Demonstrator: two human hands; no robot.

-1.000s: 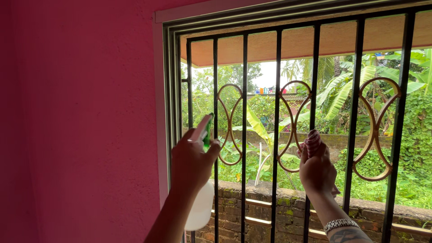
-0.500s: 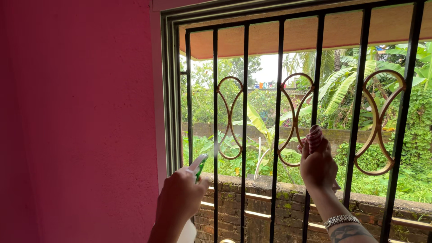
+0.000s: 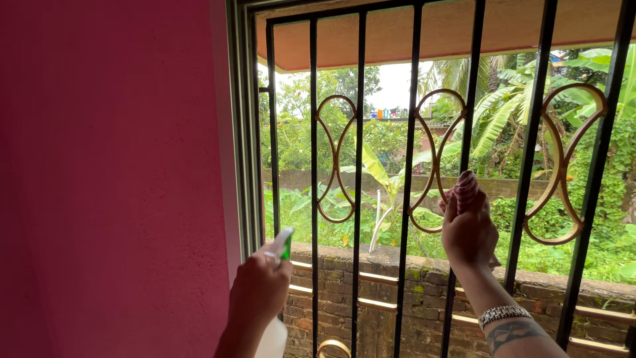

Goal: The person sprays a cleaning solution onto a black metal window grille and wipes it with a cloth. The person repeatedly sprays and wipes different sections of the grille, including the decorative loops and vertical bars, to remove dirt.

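Window grille point(image 3: 411, 199), black vertical bars with tan looped ornaments, serves as reference; pink wall point(image 3: 112, 179) lies left of it. Left hand point(image 3: 260, 292), low beside grille's left edge, fingers wrapped around spray bottle point(image 3: 278, 265). Right hand point(image 3: 469, 235), at grille's centre bar, fingers closed on pink cloth point(image 3: 466, 191) pressed against bar.

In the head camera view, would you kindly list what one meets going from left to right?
Pink wall → grey window frame → left hand holding a spray bottle → brown scroll ornament → right hand gripping a striped cloth → far-right black bar.
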